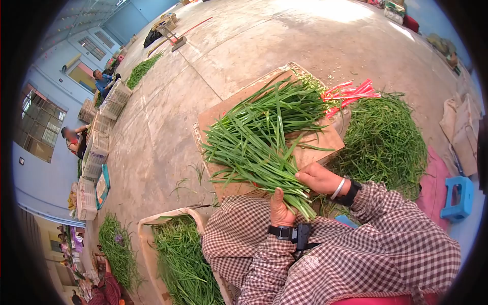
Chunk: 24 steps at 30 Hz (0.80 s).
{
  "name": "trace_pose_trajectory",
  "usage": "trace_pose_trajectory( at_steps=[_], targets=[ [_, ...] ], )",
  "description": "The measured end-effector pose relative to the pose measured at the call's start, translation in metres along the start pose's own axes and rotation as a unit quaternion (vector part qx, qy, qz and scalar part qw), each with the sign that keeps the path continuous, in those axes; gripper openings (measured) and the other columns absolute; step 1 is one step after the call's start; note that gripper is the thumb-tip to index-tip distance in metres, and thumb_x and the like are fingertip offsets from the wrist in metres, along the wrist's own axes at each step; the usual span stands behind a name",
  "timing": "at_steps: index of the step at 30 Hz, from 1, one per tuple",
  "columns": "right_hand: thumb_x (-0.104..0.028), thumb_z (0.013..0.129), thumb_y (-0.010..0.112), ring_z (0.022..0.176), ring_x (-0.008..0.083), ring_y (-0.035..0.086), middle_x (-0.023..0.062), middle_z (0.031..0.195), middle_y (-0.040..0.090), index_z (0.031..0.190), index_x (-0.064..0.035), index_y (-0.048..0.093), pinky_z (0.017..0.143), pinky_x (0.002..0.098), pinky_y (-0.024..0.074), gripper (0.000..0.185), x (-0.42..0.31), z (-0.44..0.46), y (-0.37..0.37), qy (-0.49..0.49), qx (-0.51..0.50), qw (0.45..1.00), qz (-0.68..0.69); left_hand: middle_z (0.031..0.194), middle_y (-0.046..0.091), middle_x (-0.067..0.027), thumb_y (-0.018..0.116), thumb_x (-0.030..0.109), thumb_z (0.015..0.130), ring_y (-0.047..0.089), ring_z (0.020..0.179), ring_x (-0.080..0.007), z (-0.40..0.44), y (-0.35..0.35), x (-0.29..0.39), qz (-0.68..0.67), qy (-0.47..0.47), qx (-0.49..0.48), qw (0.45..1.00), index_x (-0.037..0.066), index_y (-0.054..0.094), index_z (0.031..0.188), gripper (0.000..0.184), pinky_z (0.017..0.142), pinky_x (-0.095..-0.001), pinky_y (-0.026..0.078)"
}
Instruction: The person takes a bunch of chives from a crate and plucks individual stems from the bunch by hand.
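A bunch of garlic chives [277,175] lies in both my hands above my lap, its pale cut ends pointing toward me. My left hand [282,209] grips it near the stem ends, thumb up, with the other fingers hidden beneath. From the other side my right hand [320,178] closes round the stems, thumb on top. Just beyond, a larger pile of chives [279,109] covers much of a cardboard sheet [325,141] on a crate [292,66]. Red and white ties [351,94] lie at the sheet's far right corner.
A heap of loose greens [386,137] sits at the right, near a blue stool [457,198]. At my left stands a crate [145,239] full of chives. Further left are another green heap [117,249], stacked crates [95,152] and several people [104,81].
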State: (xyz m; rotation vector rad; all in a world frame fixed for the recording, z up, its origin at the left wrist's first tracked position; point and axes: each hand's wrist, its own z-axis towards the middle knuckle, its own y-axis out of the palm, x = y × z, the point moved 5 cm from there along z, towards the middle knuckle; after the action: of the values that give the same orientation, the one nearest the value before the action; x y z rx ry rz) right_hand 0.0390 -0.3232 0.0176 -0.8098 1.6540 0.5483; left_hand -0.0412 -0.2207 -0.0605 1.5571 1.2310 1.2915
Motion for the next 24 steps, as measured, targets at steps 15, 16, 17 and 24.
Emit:
trace_pose_trajectory(
  at_steps=[15,16,17,24],
  targets=[
    [-0.02,0.079,0.063,0.054,0.0231,0.061,0.0096,0.064,0.061,0.084,-0.0013,0.06,0.05,0.0333,0.0468,0.02,-0.015,-0.015,-0.003,-0.202,0.062,0.901,-0.379,0.105,0.06,-0.012,0.062,-0.001,0.08,0.061,0.093,-0.0245,0.001,0.001,0.002,0.102,0.065,0.059,0.991,-0.001,0.05,0.113,0.035,0.085,-0.0375,0.051],
    [-0.02,0.079,0.063,0.054,0.0231,0.061,0.0096,0.064,0.061,0.084,-0.0013,0.06,0.05,0.0333,0.0468,0.02,-0.02,-0.014,-0.005,-0.202,0.062,0.901,-0.379,0.105,0.06,-0.012,0.062,-0.001,0.08,0.061,0.093,-0.0245,0.001,0.002,0.002,0.102,0.065,0.059,0.991,-0.001,0.05,0.113,0.035,0.085,-0.0375,0.051],
    [-0.017,0.083,0.058,0.05,0.0182,0.058,0.0079,0.064,0.061,0.084,0.0,0.059,0.047,0.0294,0.0452,0.017,-0.016,-0.009,-0.008,-0.102,-0.004,0.97,-0.219,0.105,0.06,-0.0119,0.063,-0.001,0.08,0.061,0.092,-0.0237,0.001,0.005,0.002,0.095,0.058,0.048,0.993,-0.001,0.051,0.112,0.034,0.084,-0.0365,0.052],
    [-0.01,0.093,0.046,0.048,0.0079,0.051,0.0059,0.069,0.06,0.092,0.0044,0.058,0.045,0.0185,0.0417,0.019,-0.01,-0.01,-0.035,-0.054,0.035,0.969,0.237,0.102,0.061,-0.0147,0.063,-0.002,0.078,0.062,0.082,-0.0236,0.005,0.003,0.002,0.054,0.04,0.06,0.996,-0.001,0.05,0.114,0.038,0.074,-0.0329,0.055]
  ],
)
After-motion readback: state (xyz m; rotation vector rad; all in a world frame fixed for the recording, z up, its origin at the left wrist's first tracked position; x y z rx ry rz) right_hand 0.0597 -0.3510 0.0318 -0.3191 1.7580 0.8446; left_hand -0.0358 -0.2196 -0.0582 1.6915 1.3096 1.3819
